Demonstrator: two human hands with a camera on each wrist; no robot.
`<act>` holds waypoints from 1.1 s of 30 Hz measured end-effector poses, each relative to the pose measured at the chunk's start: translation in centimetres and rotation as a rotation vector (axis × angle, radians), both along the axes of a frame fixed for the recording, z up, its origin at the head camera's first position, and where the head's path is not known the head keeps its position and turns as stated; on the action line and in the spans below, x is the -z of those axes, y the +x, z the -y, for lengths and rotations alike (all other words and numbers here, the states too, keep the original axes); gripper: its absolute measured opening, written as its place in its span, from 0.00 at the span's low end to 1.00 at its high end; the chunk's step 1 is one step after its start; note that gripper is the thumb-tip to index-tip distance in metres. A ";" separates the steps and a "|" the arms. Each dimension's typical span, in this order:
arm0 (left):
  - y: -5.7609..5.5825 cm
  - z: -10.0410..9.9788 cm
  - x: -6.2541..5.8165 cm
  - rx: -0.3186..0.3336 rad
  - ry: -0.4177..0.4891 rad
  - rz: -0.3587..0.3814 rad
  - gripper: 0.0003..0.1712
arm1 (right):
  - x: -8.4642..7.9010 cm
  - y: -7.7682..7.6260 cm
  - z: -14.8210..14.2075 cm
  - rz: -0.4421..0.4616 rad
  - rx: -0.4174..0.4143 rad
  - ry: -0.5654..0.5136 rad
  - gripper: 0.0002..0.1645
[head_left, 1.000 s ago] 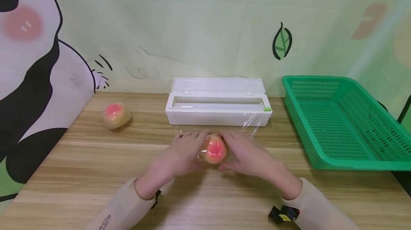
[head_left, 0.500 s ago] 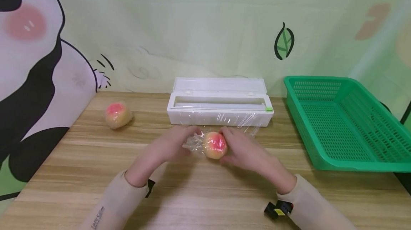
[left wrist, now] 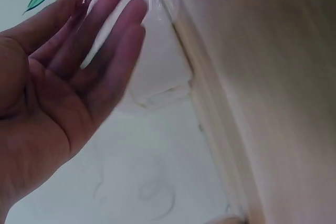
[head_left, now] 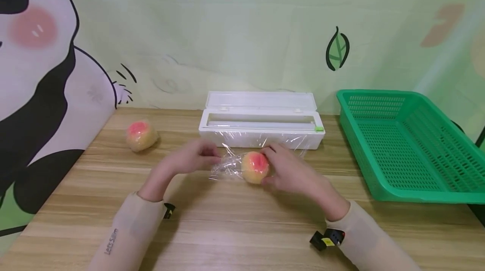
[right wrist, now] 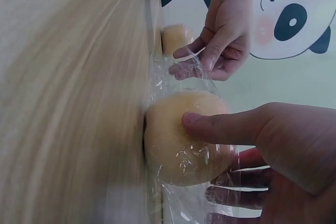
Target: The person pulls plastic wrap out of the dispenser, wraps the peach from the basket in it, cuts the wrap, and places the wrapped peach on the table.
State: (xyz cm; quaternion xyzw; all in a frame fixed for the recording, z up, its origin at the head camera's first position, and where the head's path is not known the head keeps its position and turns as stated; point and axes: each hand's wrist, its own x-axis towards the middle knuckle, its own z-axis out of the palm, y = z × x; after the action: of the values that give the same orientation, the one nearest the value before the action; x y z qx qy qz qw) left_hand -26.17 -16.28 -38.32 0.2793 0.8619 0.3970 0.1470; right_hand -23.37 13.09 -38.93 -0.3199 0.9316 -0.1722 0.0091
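Observation:
A peach (head_left: pixel 254 167) with a pink top rests on a sheet of cling film (head_left: pixel 227 168) drawn out of a white dispenser box (head_left: pixel 261 139). My right hand (head_left: pixel 293 172) holds the peach from the right; in the right wrist view its thumb (right wrist: pixel 195 123) presses the near side and the fingers lie behind. To the left, my left hand (head_left: pixel 189 157) pinches the film's edge between thumb and fingers, as the right wrist view shows the film (right wrist: pixel 197 59) rising to them. The left wrist view shows the left palm (left wrist: pixel 52 98), fingers loosely bent.
Another peach (head_left: pixel 141 136), wrapped in film, sits at the table's back left. A green plastic basket (head_left: pixel 360 153) stands on the right. The dispenser's lid (head_left: pixel 261 100) is up, with a green cutter slider (head_left: pixel 319 128) at its right end. A printed cloth (head_left: pixel 235 31) hangs behind.
My left hand has moved left, away from the peach, and the film there has spread out beside it. My right hand has stayed at the peach, which has shifted slightly.

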 end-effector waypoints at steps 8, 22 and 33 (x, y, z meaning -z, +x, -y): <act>-0.6 0.1 0.6 -0.120 -0.024 0.040 0.07 | 0.1 -0.4 -0.1 0.050 0.015 -0.044 0.46; 1.8 -3.6 -1.3 -0.225 -0.058 -0.470 0.11 | 0.2 -1.3 -0.5 0.052 -0.055 -0.058 0.38; 4.1 -8.0 -0.9 -0.015 -0.369 -0.722 0.45 | 0.0 -2.8 -1.3 0.113 -0.092 -0.202 0.29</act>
State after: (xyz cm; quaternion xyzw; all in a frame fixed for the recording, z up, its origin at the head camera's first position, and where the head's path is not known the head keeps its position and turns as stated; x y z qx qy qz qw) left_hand -22.02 -8.24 -37.44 0.3634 0.9169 0.1131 -0.1205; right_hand -26.12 14.43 -38.94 -0.3512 0.8920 -0.2821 0.0370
